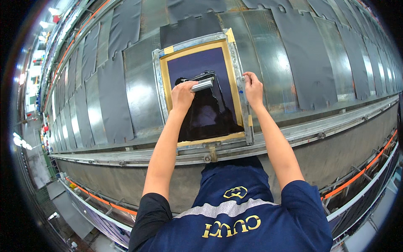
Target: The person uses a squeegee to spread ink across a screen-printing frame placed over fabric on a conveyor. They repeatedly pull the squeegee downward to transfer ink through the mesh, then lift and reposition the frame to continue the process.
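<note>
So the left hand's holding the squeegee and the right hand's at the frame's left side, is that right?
Not quite: the head view shows the right hand at the frame's right side. The left hand does hold the squeegee.

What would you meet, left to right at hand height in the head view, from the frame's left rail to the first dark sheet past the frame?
Frame's left rail, left hand, silver handle, right hand, dark sheet.

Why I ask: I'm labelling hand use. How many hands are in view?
2: the left hand grips the silver squeegee; the right hand is at the frame's right rail. Any farther off may be hidden.
</note>
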### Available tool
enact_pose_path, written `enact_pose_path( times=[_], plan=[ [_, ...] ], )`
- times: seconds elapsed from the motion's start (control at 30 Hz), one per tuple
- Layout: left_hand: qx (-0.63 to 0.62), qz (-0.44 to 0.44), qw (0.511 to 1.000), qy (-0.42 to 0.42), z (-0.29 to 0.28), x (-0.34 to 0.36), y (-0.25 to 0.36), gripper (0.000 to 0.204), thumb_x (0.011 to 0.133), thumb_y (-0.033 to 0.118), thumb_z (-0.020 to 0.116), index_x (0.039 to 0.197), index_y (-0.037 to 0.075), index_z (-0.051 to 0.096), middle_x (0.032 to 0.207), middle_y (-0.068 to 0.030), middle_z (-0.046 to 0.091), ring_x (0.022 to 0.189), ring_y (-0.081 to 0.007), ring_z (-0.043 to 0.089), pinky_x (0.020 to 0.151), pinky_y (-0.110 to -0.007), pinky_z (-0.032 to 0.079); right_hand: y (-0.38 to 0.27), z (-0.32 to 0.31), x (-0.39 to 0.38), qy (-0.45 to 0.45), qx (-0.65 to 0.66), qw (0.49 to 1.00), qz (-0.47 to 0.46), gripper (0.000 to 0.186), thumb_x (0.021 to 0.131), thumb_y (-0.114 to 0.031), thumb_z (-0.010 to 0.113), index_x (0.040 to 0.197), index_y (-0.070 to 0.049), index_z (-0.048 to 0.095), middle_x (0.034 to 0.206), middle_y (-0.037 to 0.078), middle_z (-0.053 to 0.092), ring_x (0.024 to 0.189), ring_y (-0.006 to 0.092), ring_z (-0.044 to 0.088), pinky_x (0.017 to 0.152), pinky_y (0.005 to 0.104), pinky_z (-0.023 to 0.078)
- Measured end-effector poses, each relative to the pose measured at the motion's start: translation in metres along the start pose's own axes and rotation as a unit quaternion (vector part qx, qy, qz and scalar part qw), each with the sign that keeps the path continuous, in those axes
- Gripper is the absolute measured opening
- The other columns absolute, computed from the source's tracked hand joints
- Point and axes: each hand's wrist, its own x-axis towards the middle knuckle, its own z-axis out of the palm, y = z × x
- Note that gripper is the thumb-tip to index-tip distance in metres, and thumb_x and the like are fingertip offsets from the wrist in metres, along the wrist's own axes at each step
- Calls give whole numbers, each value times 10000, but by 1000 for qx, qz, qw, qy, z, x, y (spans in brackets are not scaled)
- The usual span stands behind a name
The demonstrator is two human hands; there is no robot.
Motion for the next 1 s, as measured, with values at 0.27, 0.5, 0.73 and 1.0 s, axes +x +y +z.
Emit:
enact_pose_path(
  times=[0.27, 0.5, 0.73, 1.0],
  plan=[
    [58, 75, 995, 27, 21, -123, 21, 299, 809, -17, 661, 1011, 165, 786, 1076, -30, 788, 1018, -224, 745, 888, -398, 561, 4, -2, 2, 17, -1, 1000, 2, 169, 1041, -176, 593, 1082, -44, 691, 648, 129, 555, 562, 207, 531, 570, 381, 427],
    [-57, -22, 998, 29, 6, -38, 6, 272, 835, 38, 674, 1044, 146, 811, 1053, -91, 782, 977, -309, 746, 873, -403, 577, -2, -1, 3, 14, 4, 1000, -1, 141, 1035, -147, 592, 1076, -47, 683, 726, 162, 626, 592, 247, 564, 585, 393, 440],
    [22, -34, 999, -35, 4, 18, -7, 254, 853, 102, 677, 1054, 171, 816, 1035, -110, 774, 975, -326, 736, 844, -410, 579, 1, -1, 2, 5, 9, 1000, -1, 147, 1032, -151, 602, 1068, -33, 683, 680, 145, 578, 572, 228, 536, 578, 385, 430],
    [20, 61, 998, -16, 17, -117, 31, 274, 803, -27, 646, 969, 140, 787, 1015, -45, 787, 956, -238, 745, 850, -399, 566, 5, -4, 3, 0, -2, 1000, 16, 183, 1032, -179, 602, 1091, -47, 714, 726, 77, 633, 630, 134, 540, 610, 339, 444]
  ],
)
